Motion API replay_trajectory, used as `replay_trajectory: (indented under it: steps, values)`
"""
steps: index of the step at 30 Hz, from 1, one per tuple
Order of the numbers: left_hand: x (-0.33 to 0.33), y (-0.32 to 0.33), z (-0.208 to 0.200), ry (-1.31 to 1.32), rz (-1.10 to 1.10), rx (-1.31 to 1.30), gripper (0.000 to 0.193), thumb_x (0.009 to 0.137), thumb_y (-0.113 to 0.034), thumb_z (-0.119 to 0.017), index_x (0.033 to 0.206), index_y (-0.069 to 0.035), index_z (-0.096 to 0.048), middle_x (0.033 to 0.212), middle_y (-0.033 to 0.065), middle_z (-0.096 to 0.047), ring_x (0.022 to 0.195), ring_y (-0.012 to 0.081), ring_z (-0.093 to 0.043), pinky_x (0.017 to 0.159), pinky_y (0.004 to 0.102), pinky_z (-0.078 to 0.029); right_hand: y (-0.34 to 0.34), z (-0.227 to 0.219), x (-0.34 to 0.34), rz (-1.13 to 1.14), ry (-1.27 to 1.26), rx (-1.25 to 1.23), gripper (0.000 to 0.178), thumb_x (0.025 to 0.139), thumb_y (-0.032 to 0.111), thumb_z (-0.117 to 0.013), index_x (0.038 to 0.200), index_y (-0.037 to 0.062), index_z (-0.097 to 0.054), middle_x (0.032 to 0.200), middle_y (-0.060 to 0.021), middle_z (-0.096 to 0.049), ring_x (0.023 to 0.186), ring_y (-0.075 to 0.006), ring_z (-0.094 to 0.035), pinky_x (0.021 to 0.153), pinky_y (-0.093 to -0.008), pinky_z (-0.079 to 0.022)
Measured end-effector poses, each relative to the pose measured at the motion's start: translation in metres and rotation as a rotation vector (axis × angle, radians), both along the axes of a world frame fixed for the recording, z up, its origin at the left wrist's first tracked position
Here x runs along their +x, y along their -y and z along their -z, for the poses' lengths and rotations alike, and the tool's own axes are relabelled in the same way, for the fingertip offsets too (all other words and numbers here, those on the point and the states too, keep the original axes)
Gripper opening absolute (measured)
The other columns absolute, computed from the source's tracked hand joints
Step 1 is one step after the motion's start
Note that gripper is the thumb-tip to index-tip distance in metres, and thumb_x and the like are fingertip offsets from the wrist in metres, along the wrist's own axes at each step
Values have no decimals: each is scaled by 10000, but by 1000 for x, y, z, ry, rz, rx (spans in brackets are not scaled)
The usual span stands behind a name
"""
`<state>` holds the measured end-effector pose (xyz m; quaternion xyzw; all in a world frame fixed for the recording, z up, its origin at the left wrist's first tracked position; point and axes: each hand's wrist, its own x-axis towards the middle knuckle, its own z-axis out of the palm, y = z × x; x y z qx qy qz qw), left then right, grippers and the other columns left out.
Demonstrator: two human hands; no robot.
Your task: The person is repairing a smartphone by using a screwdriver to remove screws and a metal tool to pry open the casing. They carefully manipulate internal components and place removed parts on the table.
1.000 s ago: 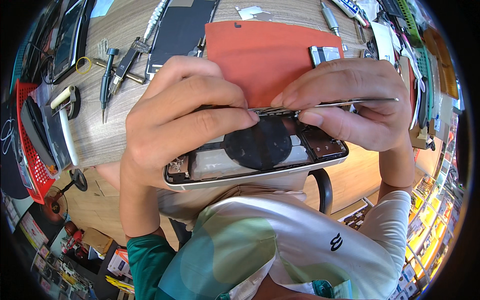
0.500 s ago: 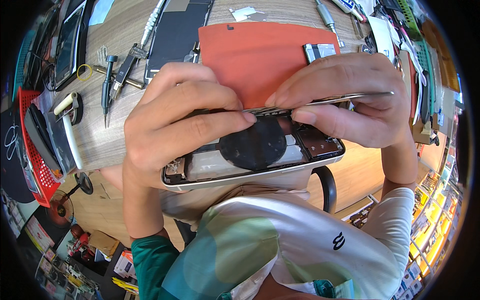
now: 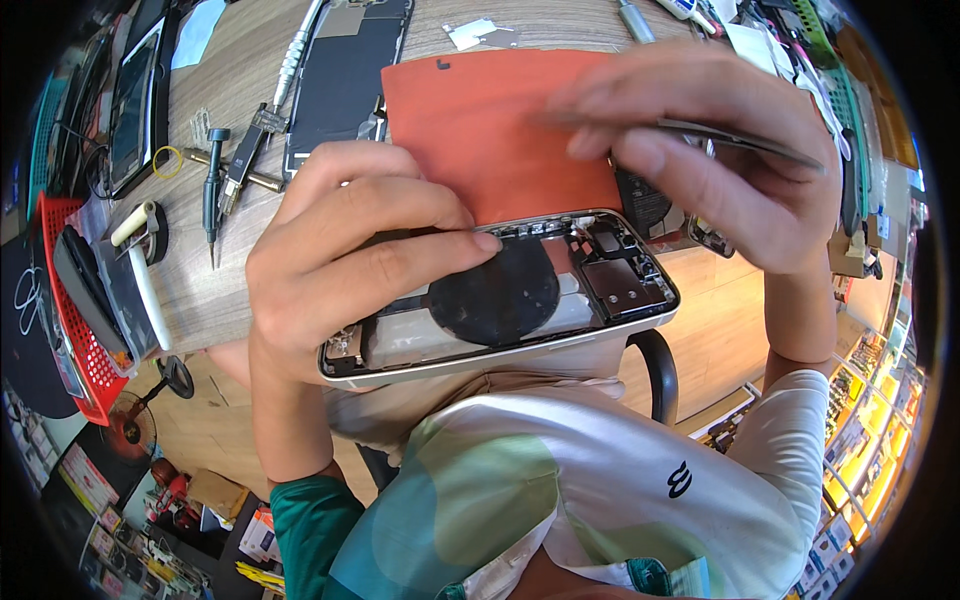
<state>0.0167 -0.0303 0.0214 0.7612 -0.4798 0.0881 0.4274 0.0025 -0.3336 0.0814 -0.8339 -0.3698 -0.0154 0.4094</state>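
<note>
An opened phone [image 3: 630, 285] with a silver frame lies tilted at the table's near edge, its insides facing up. On it is a round black pad [image 3: 497, 290]. My left hand [image 3: 340, 250] grips the phone from the left, index fingertip pressed near the pad's upper edge. Above and right of the phone, my right hand [image 3: 720, 190] holds metal tweezers [image 3: 740, 142]; their front end is smeared by motion over an orange-red mat [image 3: 470, 130]. The phone's lower left side is partly hidden by my left hand.
Left of the mat lie a dark phone panel [image 3: 345, 85], a screwdriver [image 3: 213, 195] and other small tools. A red basket [image 3: 95, 360] stands at the table's left edge. Dark phone parts [image 3: 645, 210] lie under my right hand. A chair armrest [image 3: 657, 375] is below.
My right hand has lifted the tweezers up and away from the phone's upper edge, uncovering its right end. My left hand keeps its grip; the phone has shifted slightly left.
</note>
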Motion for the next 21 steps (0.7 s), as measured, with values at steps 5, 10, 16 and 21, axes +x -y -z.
replay_trajectory:
  steps: [5, 10, 16, 21]
  values:
    - [-4, 4, -7, -3, -47, 1, 318, 638, -151, -747, 919, -46, -850, 939, 52, -764, 920, 251, -675, 819, 354, -567, 10, 5, -4, 294, 356, -349, 320, 891, -70, -746, 1201, 9, -740, 1261, -157, -748, 1018, -323, -769, 843, -373, -637]
    - [-4, 5, -5, 1, -43, 11, 314, 643, -145, -753, 924, -55, -858, 954, 47, -777, 931, 248, -680, 820, 350, -568, 38, 25, -5, 400, 498, -576, 345, 897, -70, -723, 1227, 29, -739, 1272, -148, -733, 1068, -327, -766, 859, -386, -633]
    - [-3, 2, -5, 5, -28, 18, 317, 655, -144, -763, 944, -59, -862, 969, 46, -780, 947, 249, -680, 830, 357, -565, 52, 32, -14, 454, 438, -729, 647, 822, -152, -659, 1409, 120, -687, 1484, -37, -686, 1201, -316, -720, 943, -413, -620]
    - [-5, 1, -3, -12, -24, 22, 324, 667, -144, -767, 963, -56, -865, 989, 52, -780, 958, 249, -679, 832, 362, -561, 47, 35, -30, 576, 493, -494, 179, 898, 13, -799, 1073, 26, -768, 1115, -111, -768, 934, -314, -748, 789, -373, -602]
